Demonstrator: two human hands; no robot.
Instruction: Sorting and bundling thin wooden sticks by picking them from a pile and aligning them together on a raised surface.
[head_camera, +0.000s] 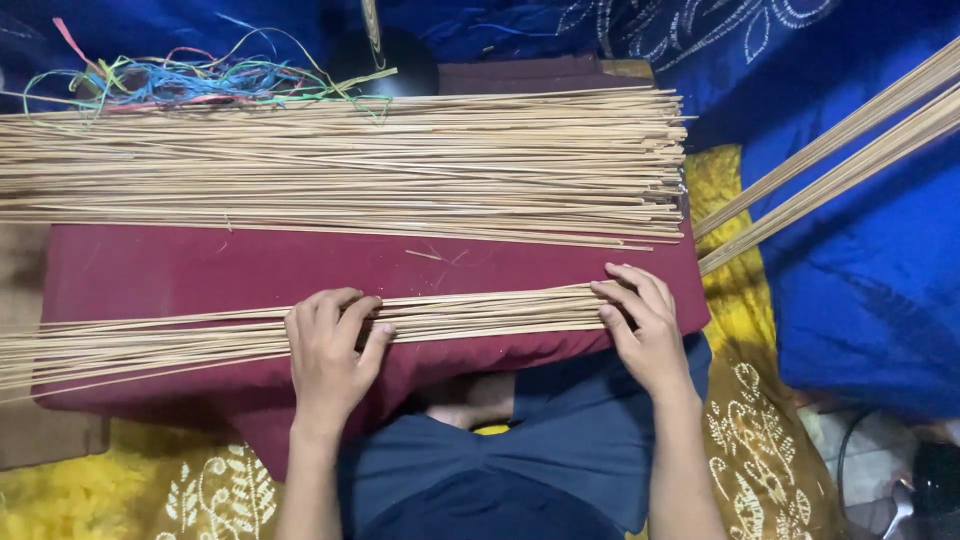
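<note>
A thin row of pale bamboo sticks (480, 312) lies across the near edge of a maroon cloth-covered board (300, 270). My left hand (330, 355) rests flat on this row near its middle, fingers together pressing the sticks. My right hand (645, 325) lies on the row's right ends, fingertips touching the stick tips. A much larger layer of the same sticks (350, 165) is spread across the far side of the board.
Tangled coloured threads (190, 80) lie at the back left beside a dark round object (400, 60). More long sticks (840, 150) slant across blue cloth on the right. Yellow patterned fabric (760, 440) surrounds my lap.
</note>
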